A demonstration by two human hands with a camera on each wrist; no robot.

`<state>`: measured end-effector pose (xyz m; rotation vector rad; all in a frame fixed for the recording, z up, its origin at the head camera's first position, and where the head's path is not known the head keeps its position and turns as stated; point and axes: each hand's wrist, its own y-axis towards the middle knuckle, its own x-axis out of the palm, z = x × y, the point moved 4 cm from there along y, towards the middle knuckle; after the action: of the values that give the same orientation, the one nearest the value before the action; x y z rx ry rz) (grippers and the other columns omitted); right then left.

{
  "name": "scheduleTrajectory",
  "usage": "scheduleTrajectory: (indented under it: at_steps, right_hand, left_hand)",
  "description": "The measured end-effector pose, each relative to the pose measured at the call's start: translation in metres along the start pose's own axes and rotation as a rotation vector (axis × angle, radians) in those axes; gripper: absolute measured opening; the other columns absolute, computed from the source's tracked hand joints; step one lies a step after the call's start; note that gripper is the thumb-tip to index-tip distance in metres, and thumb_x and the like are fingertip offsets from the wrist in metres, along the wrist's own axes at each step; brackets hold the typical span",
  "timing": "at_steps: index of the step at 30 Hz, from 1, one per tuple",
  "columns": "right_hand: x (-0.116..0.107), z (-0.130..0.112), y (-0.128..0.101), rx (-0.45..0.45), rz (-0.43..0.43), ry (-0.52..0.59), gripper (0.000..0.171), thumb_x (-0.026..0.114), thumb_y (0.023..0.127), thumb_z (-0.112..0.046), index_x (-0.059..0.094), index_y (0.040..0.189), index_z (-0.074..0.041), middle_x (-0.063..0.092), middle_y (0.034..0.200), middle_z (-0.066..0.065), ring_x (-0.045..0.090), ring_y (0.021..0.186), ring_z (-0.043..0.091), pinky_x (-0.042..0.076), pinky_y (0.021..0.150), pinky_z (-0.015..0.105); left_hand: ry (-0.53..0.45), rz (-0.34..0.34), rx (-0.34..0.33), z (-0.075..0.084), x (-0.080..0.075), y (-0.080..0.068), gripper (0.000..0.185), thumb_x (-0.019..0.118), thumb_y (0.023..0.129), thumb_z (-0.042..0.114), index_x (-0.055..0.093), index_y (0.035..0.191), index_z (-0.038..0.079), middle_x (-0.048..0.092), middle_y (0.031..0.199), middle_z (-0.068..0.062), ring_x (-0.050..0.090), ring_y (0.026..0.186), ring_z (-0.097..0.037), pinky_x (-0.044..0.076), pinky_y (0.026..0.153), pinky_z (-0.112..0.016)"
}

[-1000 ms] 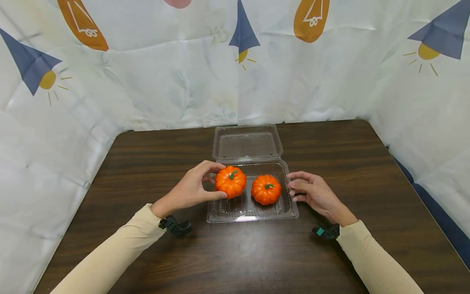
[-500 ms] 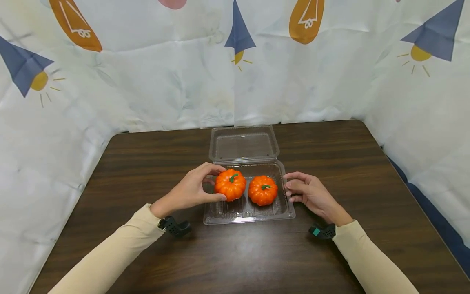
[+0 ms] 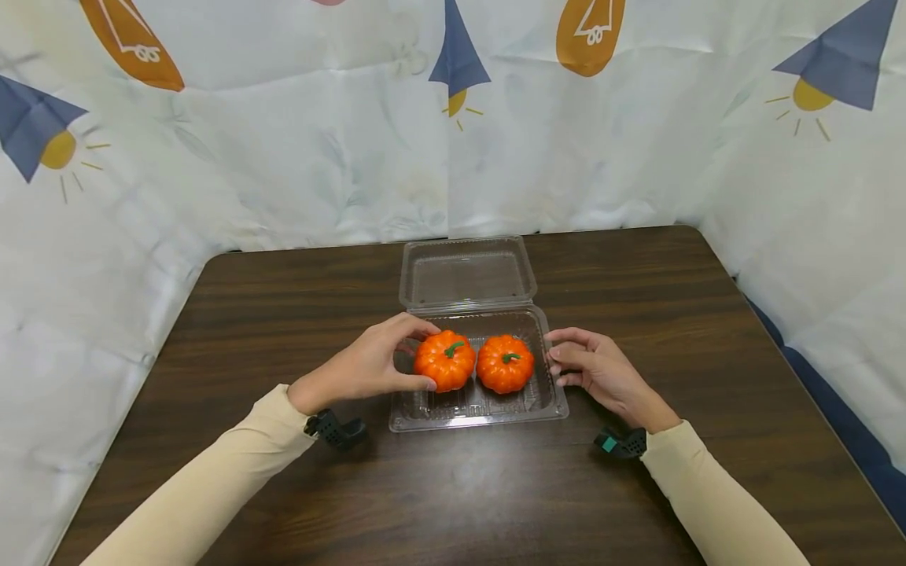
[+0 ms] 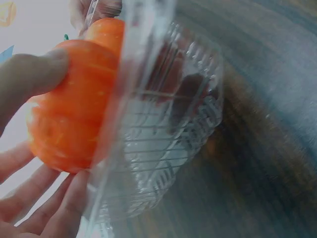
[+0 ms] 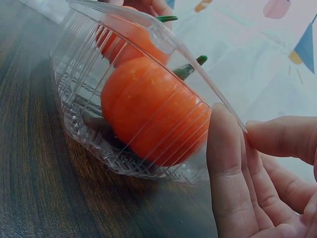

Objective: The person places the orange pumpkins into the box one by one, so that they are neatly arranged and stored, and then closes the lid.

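Two small orange pumpkins with green stems are at the clear plastic clamshell container, whose lid lies back. My left hand grips the left pumpkin, thumb on its near side and fingers on its far side. In the left wrist view, that pumpkin sits high beside the container's rim; whether it touches the bottom cannot be told. The right pumpkin rests inside the container. My right hand pinches the container's right rim between thumb and fingers, as the right wrist view shows.
The container stands on a dark wood-grain table. Its hinged lid lies flat toward the table's far edge. A white patterned curtain hangs behind and along both sides. Each wrist wears a black strap.
The left hand has brought its pumpkin slightly lower and rightward, closer to the other pumpkin. The right hand keeps its place at the rim. The head view has shifted a little.
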<state>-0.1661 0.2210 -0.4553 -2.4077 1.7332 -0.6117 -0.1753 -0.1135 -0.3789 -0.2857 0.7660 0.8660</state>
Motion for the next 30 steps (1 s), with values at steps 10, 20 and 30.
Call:
scheduleTrajectory:
  at_steps: [10, 20, 30]
  right_hand:
    - [0.000, 0.000, 0.000, -0.014, 0.000, -0.012, 0.024, 0.066, 0.102, -0.014, 0.060, 0.125, -0.010, 0.073, 0.093, -0.004, 0.070, 0.076, 0.009, 0.063, 0.067, 0.023]
    - [0.001, -0.002, -0.001, -0.026, -0.011, -0.007, 0.023, 0.065, 0.102, -0.013, 0.060, 0.125, -0.011, 0.073, 0.092, -0.004, 0.070, 0.076, 0.010, 0.063, 0.067, 0.023]
    - [-0.001, 0.000, 0.000, -0.028, -0.010, -0.012, 0.024, 0.065, 0.102, -0.012, 0.060, 0.126, -0.010, 0.074, 0.091, -0.004, 0.070, 0.076, 0.010, 0.063, 0.068, 0.024]
  left_hand:
    - [0.076, -0.112, -0.020, 0.003, 0.000, 0.007, 0.066, 0.090, 0.080, 0.028, 0.059, 0.136, 0.011, 0.061, 0.134, -0.005, 0.070, 0.113, -0.020, 0.062, 0.096, -0.031]
    - [0.174, -0.171, 0.005, 0.005, 0.000, 0.014, 0.065, 0.090, 0.080, 0.033, 0.062, 0.134, 0.011, 0.063, 0.134, -0.004, 0.065, 0.119, -0.019, 0.060, 0.100, -0.036]
    - [0.240, -0.203, -0.003, 0.007, 0.007, 0.015, 0.067, 0.090, 0.080, 0.037, 0.062, 0.136, 0.011, 0.063, 0.136, -0.005, 0.063, 0.118, -0.022, 0.057, 0.098, -0.037]
